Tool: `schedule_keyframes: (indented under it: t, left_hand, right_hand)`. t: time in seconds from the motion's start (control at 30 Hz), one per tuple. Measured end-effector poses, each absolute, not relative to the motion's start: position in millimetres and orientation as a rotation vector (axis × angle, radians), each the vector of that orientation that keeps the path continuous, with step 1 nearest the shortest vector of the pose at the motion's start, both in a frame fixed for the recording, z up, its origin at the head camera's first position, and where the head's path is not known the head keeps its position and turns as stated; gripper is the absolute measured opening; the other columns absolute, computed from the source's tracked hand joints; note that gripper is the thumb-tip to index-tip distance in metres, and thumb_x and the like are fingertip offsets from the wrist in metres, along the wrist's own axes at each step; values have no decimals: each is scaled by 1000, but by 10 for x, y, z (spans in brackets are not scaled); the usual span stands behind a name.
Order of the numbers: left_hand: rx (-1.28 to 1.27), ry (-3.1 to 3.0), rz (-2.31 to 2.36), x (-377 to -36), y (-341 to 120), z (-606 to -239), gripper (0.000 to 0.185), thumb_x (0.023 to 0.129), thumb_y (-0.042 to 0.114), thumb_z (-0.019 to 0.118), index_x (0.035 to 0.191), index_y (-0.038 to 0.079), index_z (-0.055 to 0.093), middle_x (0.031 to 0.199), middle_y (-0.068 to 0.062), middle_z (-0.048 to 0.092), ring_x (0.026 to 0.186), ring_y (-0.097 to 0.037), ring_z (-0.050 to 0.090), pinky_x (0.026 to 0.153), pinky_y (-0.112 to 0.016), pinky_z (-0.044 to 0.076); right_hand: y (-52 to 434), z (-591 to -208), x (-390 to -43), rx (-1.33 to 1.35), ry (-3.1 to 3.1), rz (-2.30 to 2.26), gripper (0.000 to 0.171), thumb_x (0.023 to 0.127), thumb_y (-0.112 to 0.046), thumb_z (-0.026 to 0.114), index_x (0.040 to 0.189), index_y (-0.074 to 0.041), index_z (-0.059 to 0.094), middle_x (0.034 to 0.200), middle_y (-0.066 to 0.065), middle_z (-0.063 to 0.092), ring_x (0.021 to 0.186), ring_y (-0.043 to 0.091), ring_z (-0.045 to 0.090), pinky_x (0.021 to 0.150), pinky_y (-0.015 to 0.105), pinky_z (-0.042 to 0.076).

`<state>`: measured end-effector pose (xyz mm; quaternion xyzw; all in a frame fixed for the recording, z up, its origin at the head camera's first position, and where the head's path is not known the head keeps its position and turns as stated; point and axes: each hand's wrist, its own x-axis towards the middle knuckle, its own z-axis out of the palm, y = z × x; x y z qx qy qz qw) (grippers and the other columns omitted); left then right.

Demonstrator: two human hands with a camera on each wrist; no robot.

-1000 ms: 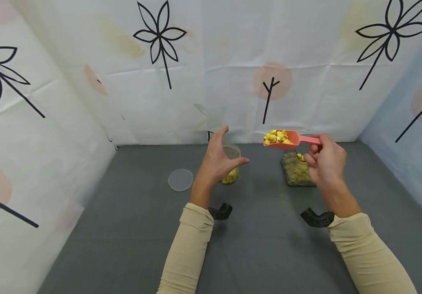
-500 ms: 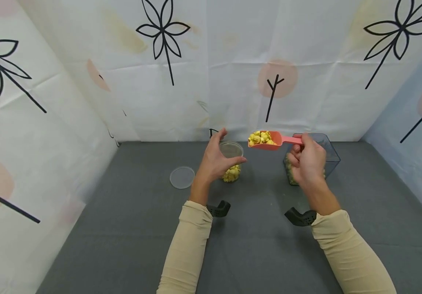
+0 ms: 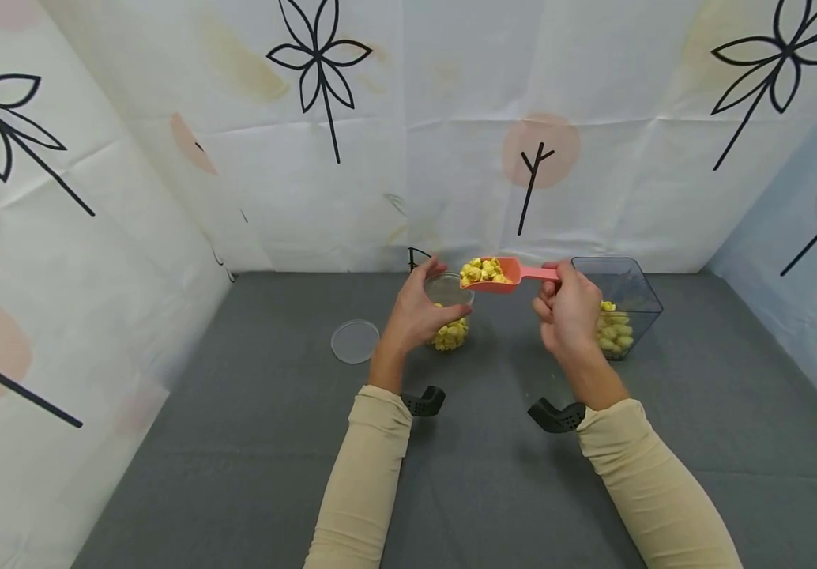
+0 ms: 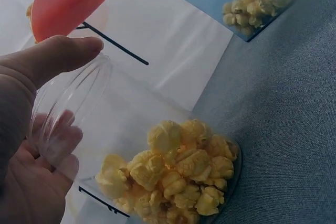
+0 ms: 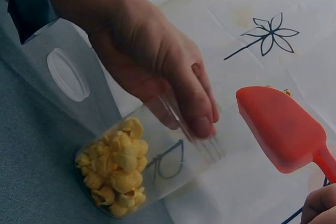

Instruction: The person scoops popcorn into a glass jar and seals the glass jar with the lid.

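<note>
A clear plastic jar, part filled with yellow popcorn, stands on the grey cloth at the centre. Around its threaded neck my left hand curls, the thumb on the near side and the fingers seen through the plastic in the left wrist view. My right hand grips the handle of a coral-red scoop heaped with popcorn. The scoop is level, its front edge beside and slightly above the jar's mouth. In the right wrist view the underside of the scoop hides most of its load.
A clear square-topped container with more popcorn stands right of my right hand, partly hidden by it. Left of the jar a round clear lid lies flat on the grey cloth. Printed fabric walls enclose the back and sides.
My right hand has carried the loaded scoop leftward from above the square container to beside the jar's mouth, uncovering the container. My left hand has stayed at the jar.
</note>
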<state>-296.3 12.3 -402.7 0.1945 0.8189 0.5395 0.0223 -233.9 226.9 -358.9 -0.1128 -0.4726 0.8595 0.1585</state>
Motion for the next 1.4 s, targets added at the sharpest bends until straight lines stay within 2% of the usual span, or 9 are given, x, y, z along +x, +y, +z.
schedule_keyframes:
  t: [0.13, 0.57, 0.77, 0.93, 1.17, 1.4]
  left_hand:
    - [599, 2522, 1684, -2980, 146, -4030, 99, 85, 29, 82, 162, 13, 23, 157, -1, 43, 150, -22, 38, 117, -51, 41]
    - [608, 2490, 1711, -2975, 176, -4051, 97, 86, 22, 82, 162, 11, 22, 158, -6, 39, 149, -25, 37, 117, -50, 42]
    - [609, 2476, 1734, -2987, 188, -4047, 95, 86, 19, 82, 161, 10, 24, 158, -6, 40, 149, -25, 37, 120, -51, 38]
    - [602, 2471, 1739, -2988, 177, -4061, 95, 86, 20, 82, 161, 12, 24, 158, -4, 40, 149, -25, 37, 119, -51, 39]
    - [597, 2448, 1743, -2991, 162, -4073, 96, 87, 20, 82, 161, 12, 22, 158, -5, 39, 150, -28, 36, 118, -52, 39]
    - [605, 2446, 1744, -2990, 172, -4073, 95, 87, 20, 82, 161, 11, 23, 158, -4, 39, 150, -27, 37, 119, -51, 38]
  right_hand:
    - [2231, -3647, -2375, -333, -1389, 2439, 29, 111, -22, 40, 99, -5, 61, 62, -3, 43, 39, 7, 22, 43, 24, 15]
    - [2139, -3775, -2447, -371, -1560, 2260, 31, 111, -28, 39, 102, -6, 60, 61, -4, 41, 40, 7, 21, 40, 21, 22]
    - [2137, -3721, -2419, -381, -1838, 2001, 37, 110, -38, 40, 103, -9, 60, 67, -5, 41, 41, 6, 28, 42, 22, 27]
    - [2134, -3646, -2415, -448, -2089, 1710, 46, 110, -44, 37, 111, -9, 67, 68, -6, 46, 44, 7, 36, 44, 24, 32]
    - [2071, -3503, -2417, -393, -2292, 1310, 51, 110, -42, 33, 115, -7, 70, 71, 0, 49, 51, 16, 37, 47, 29, 31]
    - [1990, -3389, -2428, -259, -2327, 1133, 48, 112, -34, 34, 113, 0, 67, 69, 4, 44, 50, 16, 37, 48, 30, 31]
